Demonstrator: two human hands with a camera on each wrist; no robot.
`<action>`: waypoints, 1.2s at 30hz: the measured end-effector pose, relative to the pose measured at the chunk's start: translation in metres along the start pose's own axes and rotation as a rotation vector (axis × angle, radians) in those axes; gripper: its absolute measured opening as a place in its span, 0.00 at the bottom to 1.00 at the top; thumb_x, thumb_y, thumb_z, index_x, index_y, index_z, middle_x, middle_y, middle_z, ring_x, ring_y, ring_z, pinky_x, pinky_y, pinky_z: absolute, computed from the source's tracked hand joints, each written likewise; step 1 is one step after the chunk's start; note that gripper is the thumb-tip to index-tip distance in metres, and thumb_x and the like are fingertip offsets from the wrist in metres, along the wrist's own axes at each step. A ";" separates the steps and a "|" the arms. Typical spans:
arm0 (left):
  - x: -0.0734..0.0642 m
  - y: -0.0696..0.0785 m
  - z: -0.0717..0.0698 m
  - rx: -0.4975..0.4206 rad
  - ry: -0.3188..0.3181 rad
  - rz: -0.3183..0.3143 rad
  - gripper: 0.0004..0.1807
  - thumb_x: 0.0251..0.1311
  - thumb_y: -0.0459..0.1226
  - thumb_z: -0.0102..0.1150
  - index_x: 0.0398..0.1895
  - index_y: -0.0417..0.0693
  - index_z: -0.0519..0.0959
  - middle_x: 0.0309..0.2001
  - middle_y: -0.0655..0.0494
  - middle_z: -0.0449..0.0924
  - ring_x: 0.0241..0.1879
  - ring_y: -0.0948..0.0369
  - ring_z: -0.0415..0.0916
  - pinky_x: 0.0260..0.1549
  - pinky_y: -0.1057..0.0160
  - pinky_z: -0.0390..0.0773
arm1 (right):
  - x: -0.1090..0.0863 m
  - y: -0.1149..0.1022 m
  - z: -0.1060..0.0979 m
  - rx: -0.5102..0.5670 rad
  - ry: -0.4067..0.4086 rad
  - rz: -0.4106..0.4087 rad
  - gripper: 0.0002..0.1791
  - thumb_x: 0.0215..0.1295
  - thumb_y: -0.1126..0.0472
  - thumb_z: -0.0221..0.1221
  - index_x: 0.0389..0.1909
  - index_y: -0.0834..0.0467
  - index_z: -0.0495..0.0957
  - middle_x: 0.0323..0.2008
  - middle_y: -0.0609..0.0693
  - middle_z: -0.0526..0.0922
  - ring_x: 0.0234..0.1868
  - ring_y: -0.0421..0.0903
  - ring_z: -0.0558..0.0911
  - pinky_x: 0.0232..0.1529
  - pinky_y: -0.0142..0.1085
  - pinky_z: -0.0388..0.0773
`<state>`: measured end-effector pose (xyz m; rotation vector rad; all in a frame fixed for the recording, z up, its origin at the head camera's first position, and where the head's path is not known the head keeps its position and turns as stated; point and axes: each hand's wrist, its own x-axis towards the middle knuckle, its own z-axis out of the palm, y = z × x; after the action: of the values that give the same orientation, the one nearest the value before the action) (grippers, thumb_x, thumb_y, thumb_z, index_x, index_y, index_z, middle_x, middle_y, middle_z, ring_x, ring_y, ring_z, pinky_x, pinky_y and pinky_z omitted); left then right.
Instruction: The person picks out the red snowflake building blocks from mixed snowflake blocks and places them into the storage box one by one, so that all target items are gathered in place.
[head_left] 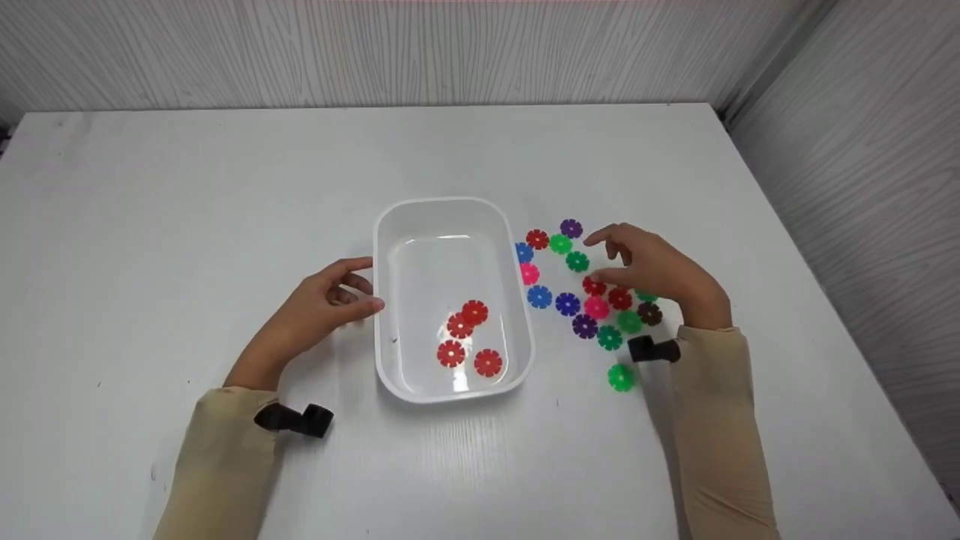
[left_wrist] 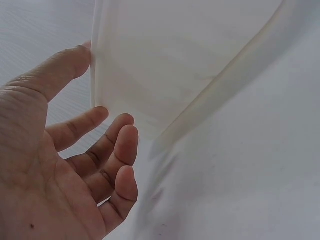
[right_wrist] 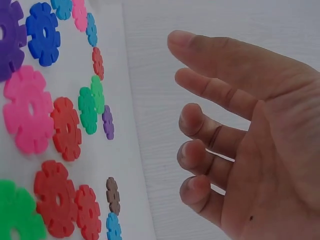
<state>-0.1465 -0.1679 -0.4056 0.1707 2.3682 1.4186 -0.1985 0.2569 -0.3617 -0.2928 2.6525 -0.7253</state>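
Note:
In the head view my left hand [head_left: 326, 304] is at the left side of a white plastic tray [head_left: 450, 199], thumb and index fingertips touching its rim. The left wrist view shows the hand's [left_wrist: 55, 150] other fingers loosely bent beside the tray wall [left_wrist: 165, 60]. Several red notched snowflake discs [head_left: 487, 363] lie inside the tray. My right hand [head_left: 649, 262], holding nothing, hovers with parted fingers over loose coloured discs on the table. Around it are a red disc [head_left: 619, 298], a dark green disc [head_left: 577, 261] and a purple disc [head_left: 571, 228].
More discs spread right of the tray, among them a blue disc [head_left: 539, 296] and a brown disc [head_left: 649, 313]. One bright green disc [head_left: 621, 377] lies nearer the front. The white table [head_left: 225, 187] meets grey wood-patterned panels [head_left: 375, 52] behind and on the right.

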 end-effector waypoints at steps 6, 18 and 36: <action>-0.001 0.000 0.000 0.003 0.000 0.005 0.37 0.60 0.51 0.63 0.71 0.55 0.62 0.54 0.51 0.73 0.40 0.60 0.77 0.44 0.62 0.74 | 0.000 0.009 0.001 -0.008 -0.097 0.035 0.25 0.63 0.55 0.63 0.60 0.52 0.71 0.51 0.57 0.72 0.47 0.52 0.74 0.45 0.44 0.81; -0.001 0.000 0.000 0.000 0.004 -0.002 0.36 0.60 0.50 0.62 0.71 0.55 0.63 0.54 0.50 0.73 0.41 0.59 0.77 0.45 0.62 0.73 | 0.008 0.022 0.006 -0.007 -0.170 0.106 0.22 0.61 0.57 0.63 0.57 0.51 0.73 0.45 0.55 0.74 0.40 0.50 0.76 0.38 0.37 0.79; -0.002 0.000 0.000 0.018 0.010 0.011 0.37 0.60 0.50 0.63 0.71 0.54 0.62 0.54 0.47 0.74 0.39 0.61 0.76 0.43 0.62 0.73 | 0.013 0.025 0.011 -0.026 -0.142 0.122 0.23 0.59 0.58 0.65 0.56 0.47 0.74 0.46 0.55 0.75 0.39 0.51 0.76 0.37 0.36 0.80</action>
<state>-0.1448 -0.1686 -0.4047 0.1811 2.3922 1.4070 -0.2085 0.2691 -0.3878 -0.1799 2.5215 -0.6086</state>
